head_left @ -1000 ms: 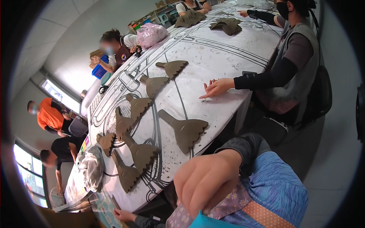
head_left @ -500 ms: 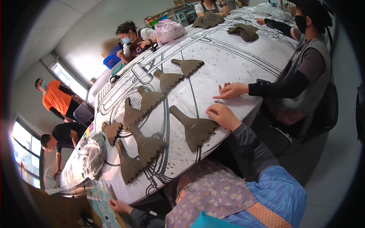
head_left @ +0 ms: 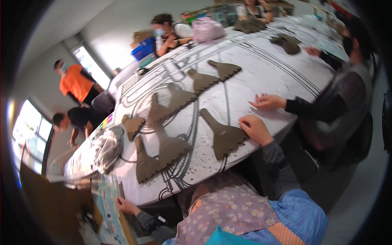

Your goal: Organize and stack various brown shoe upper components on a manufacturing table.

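Observation:
Beside the right corner of a dark brown, fan-shaped clay piece (head_left: 224,136) is my right hand (head_left: 256,128), its fingers bent and drawn together. Whether they pinch the clay edge or something small is hidden. The piece has a long narrow neck and a scalloped edge, and lies flat on the table. My left hand (head_left: 127,205) is low at the table's near left corner, fingers curled closed. A thin grey strip (head_left: 121,190) is just above it; I cannot tell if it is held. Several similar clay pieces (head_left: 173,145) lie in overlapping rows to the left.
The table (head_left: 286,81) has a white cover with black line drawings and dark crumbs. A co-worker's hand (head_left: 267,101) reaches in palm up from the right. A grey plastic bag (head_left: 107,149) sits at the left, a pink bag (head_left: 207,30) at the far side. Other people surround the table.
The whole view has swung, so the table and clay pieces appear farther right and higher. My right hand remains by the clay piece's corner, and my left stays at the table corner.

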Demonstrator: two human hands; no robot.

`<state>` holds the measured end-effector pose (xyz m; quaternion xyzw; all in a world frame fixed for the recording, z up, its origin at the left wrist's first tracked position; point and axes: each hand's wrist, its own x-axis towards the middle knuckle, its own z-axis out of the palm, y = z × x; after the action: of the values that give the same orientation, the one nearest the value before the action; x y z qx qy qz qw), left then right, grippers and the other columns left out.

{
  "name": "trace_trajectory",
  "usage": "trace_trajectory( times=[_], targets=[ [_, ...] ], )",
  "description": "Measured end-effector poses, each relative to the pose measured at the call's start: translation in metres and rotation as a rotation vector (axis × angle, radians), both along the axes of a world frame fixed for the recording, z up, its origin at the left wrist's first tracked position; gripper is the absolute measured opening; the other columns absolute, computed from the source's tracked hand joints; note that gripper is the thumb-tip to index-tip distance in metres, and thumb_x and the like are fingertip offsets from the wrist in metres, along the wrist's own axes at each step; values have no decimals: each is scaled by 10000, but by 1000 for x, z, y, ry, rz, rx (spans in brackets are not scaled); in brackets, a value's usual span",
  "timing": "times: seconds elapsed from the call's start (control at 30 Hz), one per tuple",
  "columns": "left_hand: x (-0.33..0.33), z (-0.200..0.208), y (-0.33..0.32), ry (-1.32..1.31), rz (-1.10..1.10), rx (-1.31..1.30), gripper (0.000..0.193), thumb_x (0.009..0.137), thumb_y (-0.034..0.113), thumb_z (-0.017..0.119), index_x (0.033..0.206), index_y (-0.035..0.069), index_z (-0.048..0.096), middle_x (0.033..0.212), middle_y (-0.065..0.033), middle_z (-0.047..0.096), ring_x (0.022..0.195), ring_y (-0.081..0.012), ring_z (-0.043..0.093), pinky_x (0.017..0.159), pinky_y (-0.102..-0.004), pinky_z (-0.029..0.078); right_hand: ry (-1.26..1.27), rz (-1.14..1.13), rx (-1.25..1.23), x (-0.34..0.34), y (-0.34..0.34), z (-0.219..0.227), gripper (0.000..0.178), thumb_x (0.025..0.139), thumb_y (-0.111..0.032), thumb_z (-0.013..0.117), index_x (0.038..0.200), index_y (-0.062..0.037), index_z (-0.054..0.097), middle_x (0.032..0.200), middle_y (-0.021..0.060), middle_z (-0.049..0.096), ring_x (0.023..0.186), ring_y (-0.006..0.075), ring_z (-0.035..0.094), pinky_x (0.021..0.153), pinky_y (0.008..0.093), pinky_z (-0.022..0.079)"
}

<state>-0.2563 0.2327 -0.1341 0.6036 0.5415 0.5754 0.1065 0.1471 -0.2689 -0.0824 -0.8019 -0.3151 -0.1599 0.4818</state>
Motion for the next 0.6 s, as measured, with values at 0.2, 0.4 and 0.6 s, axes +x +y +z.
trace_trajectory(
  times=[0.2, 0.4, 0.6],
  targets=[
    [23, -1, -4, -59, 5, -1, 166, 863, 118, 638, 932, -27, 681, 880, -152, 704, 813, -277, 661, 775, -359, 514, 89, -72, -48, -11, -16, -3, 117, 841, -114, 652, 870, -1, 660, 873, 148, 666, 825, 311, 622, 754, 377, 484],
    [16, 5, -19, -82, 20, -49, 174, 869, 133, 632, 919, -26, 681, 869, -142, 702, 794, -270, 659, 759, -363, 511, 81, -7, -27, -10, -8, 3, 106, 835, -85, 650, 877, 11, 658, 921, 137, 680, 864, 305, 625, 777, 371, 486],
    [13, 1, -13, -98, 11, -21, 166, 877, 120, 626, 932, -28, 680, 875, -139, 703, 791, -262, 658, 758, -360, 509, 72, -17, -47, -10, -8, 5, 115, 836, -95, 650, 885, 9, 657, 907, 130, 680, 865, 301, 624, 780, 365, 485]
  ],
)
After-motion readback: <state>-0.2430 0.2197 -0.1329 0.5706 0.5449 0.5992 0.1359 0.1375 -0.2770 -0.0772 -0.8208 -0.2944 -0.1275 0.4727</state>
